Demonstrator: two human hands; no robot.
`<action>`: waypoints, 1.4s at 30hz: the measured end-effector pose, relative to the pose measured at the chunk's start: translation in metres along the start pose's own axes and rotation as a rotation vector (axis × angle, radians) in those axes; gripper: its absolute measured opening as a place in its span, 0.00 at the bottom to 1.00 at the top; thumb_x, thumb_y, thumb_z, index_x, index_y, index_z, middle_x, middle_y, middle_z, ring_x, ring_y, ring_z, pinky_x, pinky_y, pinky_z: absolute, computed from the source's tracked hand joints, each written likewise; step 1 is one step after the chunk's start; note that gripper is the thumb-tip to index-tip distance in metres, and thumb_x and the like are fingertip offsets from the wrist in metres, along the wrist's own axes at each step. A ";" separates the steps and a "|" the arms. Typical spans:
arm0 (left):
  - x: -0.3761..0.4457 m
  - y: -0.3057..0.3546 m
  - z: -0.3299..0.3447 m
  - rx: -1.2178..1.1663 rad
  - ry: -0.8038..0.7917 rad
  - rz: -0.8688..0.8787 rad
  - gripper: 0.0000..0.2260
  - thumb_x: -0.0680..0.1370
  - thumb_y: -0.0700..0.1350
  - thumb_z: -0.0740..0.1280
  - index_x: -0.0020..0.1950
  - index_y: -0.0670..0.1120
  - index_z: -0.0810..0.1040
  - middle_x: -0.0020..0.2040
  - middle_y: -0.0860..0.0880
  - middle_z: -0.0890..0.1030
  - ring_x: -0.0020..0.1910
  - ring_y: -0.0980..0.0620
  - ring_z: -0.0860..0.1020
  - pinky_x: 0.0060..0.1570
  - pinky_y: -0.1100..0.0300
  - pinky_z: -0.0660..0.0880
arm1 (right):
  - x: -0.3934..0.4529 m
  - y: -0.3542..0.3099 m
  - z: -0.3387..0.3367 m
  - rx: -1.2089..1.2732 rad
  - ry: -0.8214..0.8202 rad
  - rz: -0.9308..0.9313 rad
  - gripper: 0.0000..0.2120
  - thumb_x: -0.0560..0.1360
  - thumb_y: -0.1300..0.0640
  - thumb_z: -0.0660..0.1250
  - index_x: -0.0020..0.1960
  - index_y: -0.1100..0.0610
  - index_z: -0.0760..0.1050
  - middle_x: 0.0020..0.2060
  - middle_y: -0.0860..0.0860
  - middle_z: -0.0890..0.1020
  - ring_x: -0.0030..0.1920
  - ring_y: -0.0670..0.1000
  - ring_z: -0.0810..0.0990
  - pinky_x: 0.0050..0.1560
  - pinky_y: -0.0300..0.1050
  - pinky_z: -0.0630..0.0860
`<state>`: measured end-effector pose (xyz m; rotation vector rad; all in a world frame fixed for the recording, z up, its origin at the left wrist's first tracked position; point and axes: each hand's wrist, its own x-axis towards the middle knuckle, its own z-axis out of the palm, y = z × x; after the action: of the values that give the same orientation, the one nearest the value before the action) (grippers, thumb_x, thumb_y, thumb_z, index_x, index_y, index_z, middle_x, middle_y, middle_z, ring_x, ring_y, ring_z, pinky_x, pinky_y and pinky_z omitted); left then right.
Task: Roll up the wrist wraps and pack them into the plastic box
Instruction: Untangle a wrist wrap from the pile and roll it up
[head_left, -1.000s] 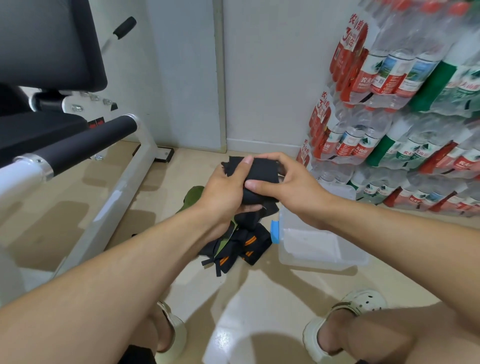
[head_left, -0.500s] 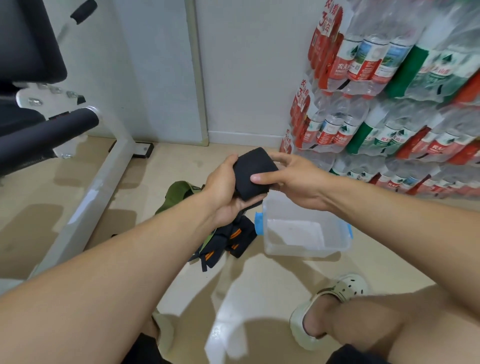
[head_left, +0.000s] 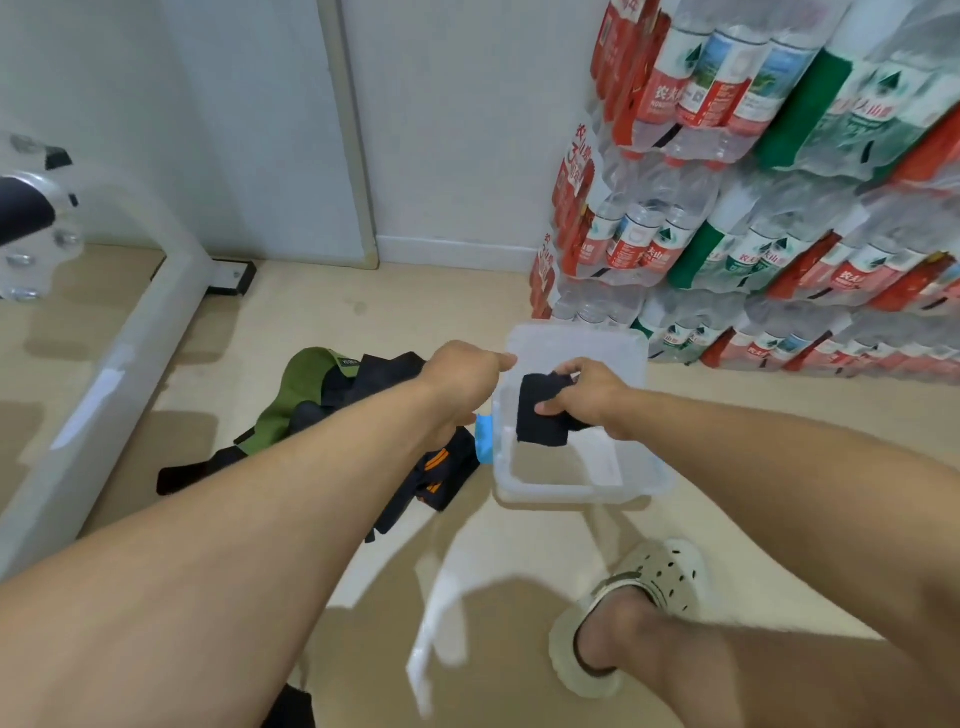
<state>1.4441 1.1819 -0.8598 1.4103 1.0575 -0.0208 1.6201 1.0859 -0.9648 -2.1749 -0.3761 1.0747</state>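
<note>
My right hand grips a rolled black wrist wrap and holds it over the open clear plastic box, which stands on the floor and has a blue latch on its left side. My left hand hovers at the box's left rim with its fingers loosely curled and nothing in it. Left of the box lies a pile of loose wraps, green, black and black with orange stripes, partly hidden by my left forearm.
Stacked packs of water bottles fill the right side against the wall. A white exercise-machine frame runs along the floor at left. My foot in a cream clog rests just in front of the box.
Both hands held the rolled wrap up in front of me; now my left hand has let go and my right hand has carried the roll down over the box.
</note>
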 end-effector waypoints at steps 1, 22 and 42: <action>0.004 0.000 0.002 0.025 -0.013 -0.006 0.14 0.83 0.48 0.65 0.68 0.47 0.76 0.69 0.46 0.75 0.66 0.45 0.74 0.64 0.48 0.76 | 0.011 0.012 0.006 -0.006 -0.003 0.025 0.27 0.69 0.63 0.80 0.63 0.53 0.71 0.58 0.55 0.78 0.57 0.59 0.80 0.55 0.55 0.82; 0.057 -0.028 -0.003 0.179 0.106 -0.106 0.10 0.79 0.52 0.70 0.46 0.46 0.77 0.52 0.54 0.80 0.55 0.50 0.76 0.66 0.47 0.74 | 0.150 0.141 0.066 -0.084 0.086 0.144 0.23 0.77 0.65 0.71 0.71 0.59 0.74 0.64 0.56 0.78 0.64 0.60 0.78 0.65 0.51 0.76; 0.059 -0.026 0.004 0.169 0.112 -0.123 0.09 0.77 0.53 0.72 0.52 0.52 0.77 0.61 0.52 0.78 0.65 0.48 0.75 0.69 0.47 0.71 | 0.136 0.144 0.087 0.054 -0.063 0.032 0.28 0.71 0.56 0.80 0.67 0.51 0.74 0.56 0.48 0.82 0.57 0.54 0.80 0.66 0.52 0.76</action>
<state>1.4646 1.2058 -0.9162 1.5098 1.2581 -0.1239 1.6301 1.0898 -1.1805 -2.1099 -0.3373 1.1601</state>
